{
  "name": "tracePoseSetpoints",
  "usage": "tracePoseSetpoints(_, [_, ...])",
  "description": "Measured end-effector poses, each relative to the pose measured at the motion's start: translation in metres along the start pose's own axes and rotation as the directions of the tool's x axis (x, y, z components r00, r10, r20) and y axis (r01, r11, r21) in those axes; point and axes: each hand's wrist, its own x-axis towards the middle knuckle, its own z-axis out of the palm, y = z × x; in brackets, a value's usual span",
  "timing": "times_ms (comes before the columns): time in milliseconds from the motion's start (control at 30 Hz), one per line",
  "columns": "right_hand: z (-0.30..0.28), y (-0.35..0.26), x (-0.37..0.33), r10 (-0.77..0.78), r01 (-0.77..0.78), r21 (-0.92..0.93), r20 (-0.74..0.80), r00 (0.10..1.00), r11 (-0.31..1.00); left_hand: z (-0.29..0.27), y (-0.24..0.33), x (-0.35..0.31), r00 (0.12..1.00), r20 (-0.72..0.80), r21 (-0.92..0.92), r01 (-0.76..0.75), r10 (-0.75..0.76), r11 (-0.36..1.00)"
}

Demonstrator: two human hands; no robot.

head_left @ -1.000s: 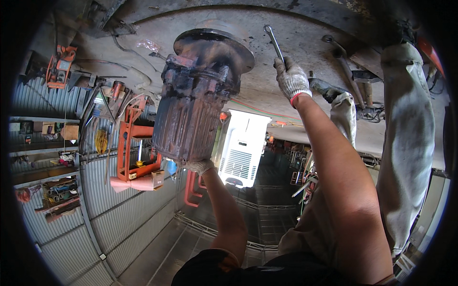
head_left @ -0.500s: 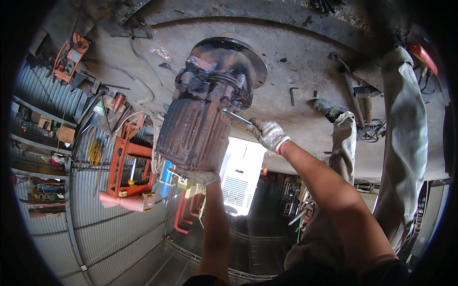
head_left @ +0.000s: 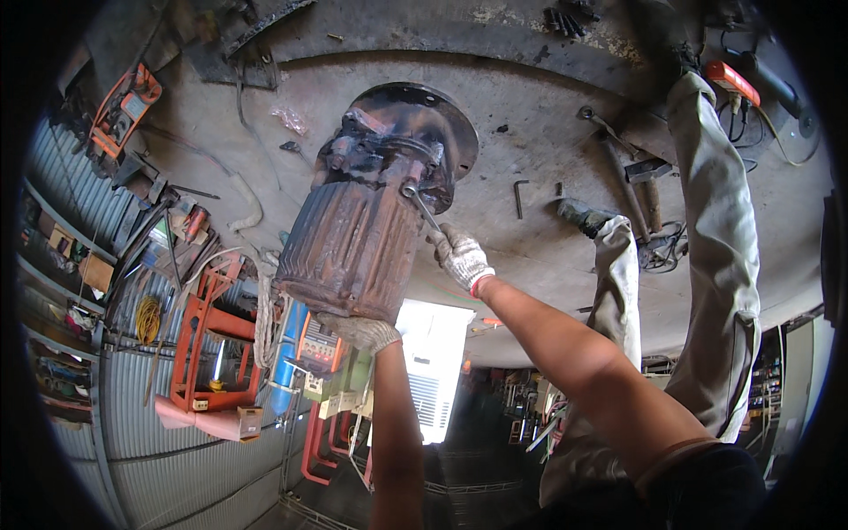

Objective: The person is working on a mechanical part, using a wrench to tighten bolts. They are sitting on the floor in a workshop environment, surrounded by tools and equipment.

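Observation:
A rusty brown, finned electric motor (head_left: 349, 252) lies on the concrete floor, its round dark flange (head_left: 442, 115) at the far end. My right hand (head_left: 461, 258), in a white knit glove, is closed around the shank of a steel wrench (head_left: 424, 210). The wrench's ring end sits against the motor's right side, at the joint below the flange; whether it encloses a bolt I cannot make out. My left hand (head_left: 364, 333), gloved too, grips the motor's near end, with its fingertips partly hidden by the casing.
On the floor to the right lie an L-shaped hex key (head_left: 519, 200), a large ring wrench (head_left: 609, 131) and an orange power strip (head_left: 733, 83). My trouser legs (head_left: 720, 230) stand on that side. Orange frames (head_left: 205, 353) and a blue cylinder (head_left: 287, 358) are at the left.
The view has shifted, so motor and floor things appear further left. My right hand and the wrench handle have swung toward me, the wrench now pointing more steeply downward. My left hand stays at the motor's near end.

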Motion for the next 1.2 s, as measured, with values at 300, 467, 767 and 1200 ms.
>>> tracePoseSetpoints(300, [0.026, 0.011, 0.008, 0.005, 0.007, 0.146, -0.078, 0.997, 0.989, -0.004, -0.006, 0.000, 0.978, 0.038, 0.511, -0.196, 0.206, 0.837])
tracePoseSetpoints(467, [0.031, 0.003, 0.005, 0.115, -0.099, 0.197, -0.070, 0.991, 0.975, -0.002, -0.014, 0.002, 0.970, 0.021, 0.633, -0.201, 0.242, 0.748])
tracePoseSetpoints(767, [-0.023, 0.000, 0.009, -0.145, 0.125, -0.240, -0.069, 0.987, 0.963, -0.002, -0.012, 0.004, 0.982, 0.019, 0.739, -0.139, 0.186, 0.660])
tracePoseSetpoints(1200, [-0.083, -0.042, 0.020, -0.055, 0.137, -0.490, 0.177, 0.983, 0.861, 0.002, -0.034, 0.015, 0.987, -0.013, 0.208, -0.156, 0.163, 0.966])
